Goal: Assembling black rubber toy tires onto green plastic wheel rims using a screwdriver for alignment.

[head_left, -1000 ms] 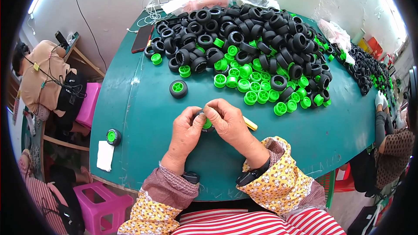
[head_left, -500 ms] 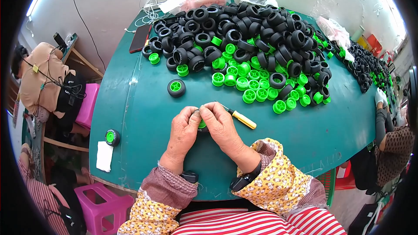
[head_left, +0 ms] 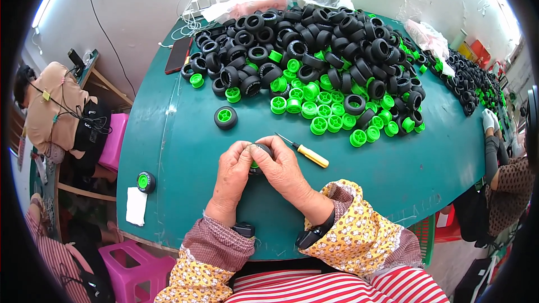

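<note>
Between my hands, above the near middle of the table, is a small toy wheel [head_left: 255, 170] with a black tyre and a green rim. My left hand [head_left: 231, 169] grips its left side with bent fingers. My right hand [head_left: 283, 169] holds the other side, both thumbs pressing at the top. My fingers hide much of the wheel. Just right of my right hand lies a screwdriver [head_left: 312, 156] with a yellow handle. Another green-rimmed wheel [head_left: 225, 118] lies beyond my left hand.
A large heap of black tyres [head_left: 306, 33] covers the table's far side, with loose green rims [head_left: 319, 125] along its near edge. At left, a wheel [head_left: 145, 182] lies beside a white cloth or paper [head_left: 136, 206]. People sit left and right; a pink stool [head_left: 132, 269] stands lower left.
The tyre's upper edge now shows between my hands, and my right fingers have shifted around it. The whole view has moved slightly. The screwdriver stays on the table.
</note>
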`<state>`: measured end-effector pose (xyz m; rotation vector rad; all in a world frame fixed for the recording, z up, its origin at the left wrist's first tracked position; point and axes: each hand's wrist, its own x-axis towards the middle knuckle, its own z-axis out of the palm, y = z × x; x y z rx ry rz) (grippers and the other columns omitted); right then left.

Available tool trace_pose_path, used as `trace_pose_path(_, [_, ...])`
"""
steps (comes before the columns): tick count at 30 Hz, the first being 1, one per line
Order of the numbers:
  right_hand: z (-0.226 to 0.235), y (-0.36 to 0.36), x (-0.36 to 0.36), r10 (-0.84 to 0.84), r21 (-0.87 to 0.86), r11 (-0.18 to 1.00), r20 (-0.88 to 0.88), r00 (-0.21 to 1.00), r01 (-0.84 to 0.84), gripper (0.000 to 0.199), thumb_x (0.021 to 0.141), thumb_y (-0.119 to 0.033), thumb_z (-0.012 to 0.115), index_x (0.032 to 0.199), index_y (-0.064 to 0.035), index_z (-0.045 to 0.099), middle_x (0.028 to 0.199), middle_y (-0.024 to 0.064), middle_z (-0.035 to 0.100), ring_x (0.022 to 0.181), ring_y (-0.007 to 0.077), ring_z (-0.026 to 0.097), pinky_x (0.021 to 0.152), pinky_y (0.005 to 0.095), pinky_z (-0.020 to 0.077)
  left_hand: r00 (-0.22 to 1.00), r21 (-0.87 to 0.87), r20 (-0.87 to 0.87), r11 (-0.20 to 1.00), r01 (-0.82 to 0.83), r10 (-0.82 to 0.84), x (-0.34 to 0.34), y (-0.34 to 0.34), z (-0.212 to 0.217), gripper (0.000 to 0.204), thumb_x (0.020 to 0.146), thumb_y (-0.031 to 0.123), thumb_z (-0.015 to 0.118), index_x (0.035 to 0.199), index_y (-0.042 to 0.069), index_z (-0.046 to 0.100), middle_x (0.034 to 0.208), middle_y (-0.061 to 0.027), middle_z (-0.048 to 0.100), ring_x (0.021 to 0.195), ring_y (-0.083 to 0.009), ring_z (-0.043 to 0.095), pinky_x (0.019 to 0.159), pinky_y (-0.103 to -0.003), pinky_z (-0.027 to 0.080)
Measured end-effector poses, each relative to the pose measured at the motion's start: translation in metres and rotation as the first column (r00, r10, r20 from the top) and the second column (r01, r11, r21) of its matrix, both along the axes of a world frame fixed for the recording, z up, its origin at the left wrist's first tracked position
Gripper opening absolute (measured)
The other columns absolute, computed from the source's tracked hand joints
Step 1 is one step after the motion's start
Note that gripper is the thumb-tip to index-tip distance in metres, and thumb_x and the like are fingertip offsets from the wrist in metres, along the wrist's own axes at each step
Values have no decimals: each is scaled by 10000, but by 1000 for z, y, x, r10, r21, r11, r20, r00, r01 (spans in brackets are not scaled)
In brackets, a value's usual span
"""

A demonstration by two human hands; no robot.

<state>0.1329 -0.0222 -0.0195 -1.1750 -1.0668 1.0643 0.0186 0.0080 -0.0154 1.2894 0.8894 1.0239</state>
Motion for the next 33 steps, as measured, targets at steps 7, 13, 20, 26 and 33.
trace_pose_path(7, [5, -2, 0, 21, 9, 1000, -39, 999, -21, 287, 831, -272, 574, 918, -6, 514, 744, 29, 519, 668, 74, 470, 577, 227, 422, 992, -85, 105, 993, 76, -67, -4, 1, 5, 170, 879, 181, 500, 856, 24, 561, 756, 31, 539, 687, -37, 466, 598, -184, 388])
trace_pose_path(13, [5, 1, 2, 38, 59, 998, -38, 999, -36, 268, 839, -256, 568, 923, -7, 517, 741, 23, 517, 661, 65, 470, 567, 216, 428, 990, -132, 132, 988, 75, -57, -2, -1, 5, 176, 876, 200, 513, 884, 32, 565, 762, 20, 556, 677, -39, 499, 581, -184, 418])
trace_pose_path(20, [8, 1, 3, 54, 46, 997, -4, 999, -54, 265, 834, -243, 582, 927, -2, 522, 745, 15, 525, 654, 57, 476, 556, 210, 427, 989, -82, 143, 996, -27, 38, -1, -1, 2, 164, 860, 188, 541, 890, 29, 561, 764, 15, 562, 653, -46, 512, 559, -184, 430])
trace_pose_path(26, [2, 3, 9, 118, 25, 993, -91, 989, -116, 227, 855, -199, 555, 953, 3, 518, 815, 21, 546, 718, 54, 501, 605, 201, 440, 982, -152, 188, 988, 13, 16, 0, -2, 3, 181, 853, 201, 552, 890, 25, 561, 761, 11, 566, 642, -49, 512, 557, -181, 427])
trace_pose_path(33, [1, 5, 3, 2, 65, 998, -302, 953, 18, 201, 872, -110, 510, 1025, 18, 481, 878, 41, 552, 782, 70, 524, 671, 205, 457, 992, -130, 89, 989, -73, 85, 6, -5, 12, 208, 839, 204, 578, 920, 13, 562, 778, -1, 575, 655, -46, 511, 582, -181, 427])
